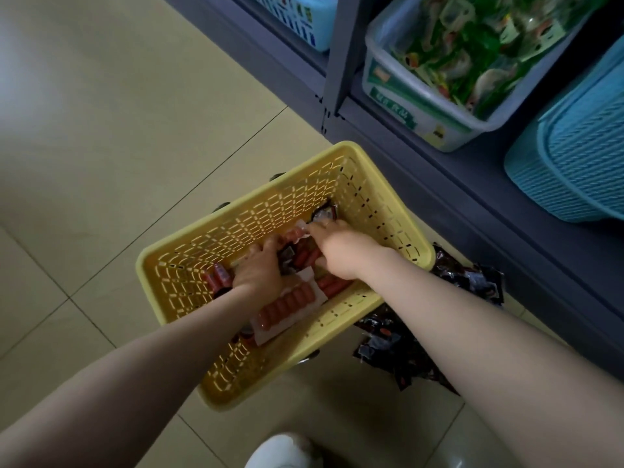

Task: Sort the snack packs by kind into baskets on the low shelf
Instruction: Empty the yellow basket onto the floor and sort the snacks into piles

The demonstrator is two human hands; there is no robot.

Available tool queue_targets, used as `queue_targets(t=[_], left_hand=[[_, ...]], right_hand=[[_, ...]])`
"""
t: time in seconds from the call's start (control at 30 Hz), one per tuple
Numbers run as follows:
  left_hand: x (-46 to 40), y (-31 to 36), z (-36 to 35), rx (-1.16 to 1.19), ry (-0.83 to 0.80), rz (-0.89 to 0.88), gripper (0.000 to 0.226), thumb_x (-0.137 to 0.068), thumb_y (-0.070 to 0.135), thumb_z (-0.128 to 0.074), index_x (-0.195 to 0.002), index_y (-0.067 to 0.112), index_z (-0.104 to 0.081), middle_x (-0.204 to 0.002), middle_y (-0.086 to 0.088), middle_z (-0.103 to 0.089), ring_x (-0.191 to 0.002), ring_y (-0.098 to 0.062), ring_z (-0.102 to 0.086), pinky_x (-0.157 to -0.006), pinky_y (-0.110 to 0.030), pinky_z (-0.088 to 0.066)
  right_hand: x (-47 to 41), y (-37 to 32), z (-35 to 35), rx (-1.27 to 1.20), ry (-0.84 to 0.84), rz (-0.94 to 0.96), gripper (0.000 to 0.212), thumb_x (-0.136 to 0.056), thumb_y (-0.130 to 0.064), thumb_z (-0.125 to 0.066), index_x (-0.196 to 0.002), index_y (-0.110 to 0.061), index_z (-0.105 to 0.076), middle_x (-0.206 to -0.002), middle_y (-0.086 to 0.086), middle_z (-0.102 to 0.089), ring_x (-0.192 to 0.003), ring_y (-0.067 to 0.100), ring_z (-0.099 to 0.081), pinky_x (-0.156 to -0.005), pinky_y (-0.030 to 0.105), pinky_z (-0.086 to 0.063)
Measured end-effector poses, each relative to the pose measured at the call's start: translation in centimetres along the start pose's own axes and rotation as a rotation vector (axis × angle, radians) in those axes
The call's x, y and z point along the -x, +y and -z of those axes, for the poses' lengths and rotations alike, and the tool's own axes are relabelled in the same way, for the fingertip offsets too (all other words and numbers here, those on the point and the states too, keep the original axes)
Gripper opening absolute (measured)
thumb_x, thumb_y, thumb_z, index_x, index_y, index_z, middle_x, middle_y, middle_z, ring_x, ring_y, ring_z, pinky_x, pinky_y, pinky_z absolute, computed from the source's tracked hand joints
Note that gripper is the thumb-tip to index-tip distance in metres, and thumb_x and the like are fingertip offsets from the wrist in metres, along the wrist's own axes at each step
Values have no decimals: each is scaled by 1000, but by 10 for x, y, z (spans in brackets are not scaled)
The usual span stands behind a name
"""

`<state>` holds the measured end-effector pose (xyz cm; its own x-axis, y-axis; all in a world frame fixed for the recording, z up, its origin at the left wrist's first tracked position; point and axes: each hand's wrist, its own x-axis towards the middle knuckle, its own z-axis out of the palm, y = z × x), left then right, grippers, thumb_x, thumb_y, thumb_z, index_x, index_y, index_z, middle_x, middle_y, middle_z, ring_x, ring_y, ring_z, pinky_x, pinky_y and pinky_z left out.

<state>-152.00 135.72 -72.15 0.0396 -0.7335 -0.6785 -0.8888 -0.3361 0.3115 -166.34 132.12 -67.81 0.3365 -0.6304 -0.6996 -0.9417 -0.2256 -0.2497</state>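
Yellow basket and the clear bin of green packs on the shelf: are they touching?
Apart. The head view shows the grey shelf edge between the yellow basket rim and the clear bin.

You are looking down at a pale tiled floor (101,163) with dark grout lines. The yellow slotted basket (371,204) sits at the centre of the view. At 4 o'clock from it, a heap of dark snack packs (398,352) lies on the tiles, touching the basket's side. At 6 o'clock a white shoe (280,450) shows. The grey low shelf (472,197) runs from 12 to 3 o'clock, carrying a clear bin of green packs (398,96), a teal woven basket (574,163) and, at 12 o'clock, a blue slotted basket (304,18).
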Motion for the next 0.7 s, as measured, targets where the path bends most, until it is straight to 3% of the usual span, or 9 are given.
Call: queue_targets(t=[0.07,0.13,0.23,0.3,0.37,0.43,0.5,0.53,0.7], left_hand=[[-2,1,6,110,38,1,78,-75,35,-73,-138,24,-28,-135,-9,-46,-121,-30,-46,-99,-46,-44],[-2,4,15,132,29,-22,69,-75,35,-73,-133,23,-39,-128,-3,-53,-114,-24,-52,-94,-39,-47],[6,11,25,130,-26,-101,60,-75,27,-73,-128,24,-46,-110,3,-57,-95,-16,-56,-74,-27,-51],[12,12,32,198,0,-168,63,-76,16,-72,-131,24,-42,-108,7,-52,-87,-11,-55,-63,-18,-50],[13,5,36,335,0,-121,72,-75,13,-73,-136,24,-35,-117,6,-50,-94,-14,-56,-68,-21,-52],[14,2,33,363,-79,-12,74,-74,23,-75,-136,21,-35,-127,1,-49,-107,-21,-54,-86,-33,-51],[14,4,19,335,-168,5,74,-76,29,-74,-138,19,-35,-134,-3,-47,-118,-24,-49,-97,-30,-41],[14,8,11,325,-178,-16,76,-76,32,-73,-140,21,-33,-136,-2,-45,-122,-24,-46,-95,-26,-38],[2,21,-16,241,17,-62,79,-75,48,-69,-141,28,-29,-139,-4,-45,-122,-26,-47,-92,-35,-44]], right_hand=[[-6,-8,3,26,-57,28,73,-93,-8,-51,-150,-23,-8,-159,1,-4,-145,25,-7,-116,41,-18],[-10,-13,4,143,20,72,73,-91,-9,-53,-149,-24,-13,-158,2,-11,-144,27,-11,-116,40,-12],[-6,-11,8,300,267,79,49,-90,-16,-55,-136,-22,-42,-145,7,-38,-135,30,-25,-111,43,-19],[-1,-2,15,307,221,53,32,-91,-24,-56,-122,-21,-56,-131,6,-51,-128,28,-35,-107,44,-26],[8,9,23,160,121,-36,27,-90,-30,-58,-114,-19,-60,-102,4,-60,-97,25,-56,-81,37,-47],[18,14,29,53,148,-53,25,-90,-28,-58,-113,-17,-59,-88,2,-56,-75,25,-55,-62,31,-43],[27,16,31,35,213,-40,24,-91,-24,-56,-115,-21,-55,-93,3,-59,-75,26,-55,-59,31,-42],[32,15,33,26,243,-54,24,-91,-21,-54,-115,-23,-53,-95,3,-60,-75,26,-55,-59,31,-43],[46,15,38,-30,228,-111,19,-87,-14,-55,-104,-23,-54,-89,2,-56,-75,25,-54,-59,31,-44]])
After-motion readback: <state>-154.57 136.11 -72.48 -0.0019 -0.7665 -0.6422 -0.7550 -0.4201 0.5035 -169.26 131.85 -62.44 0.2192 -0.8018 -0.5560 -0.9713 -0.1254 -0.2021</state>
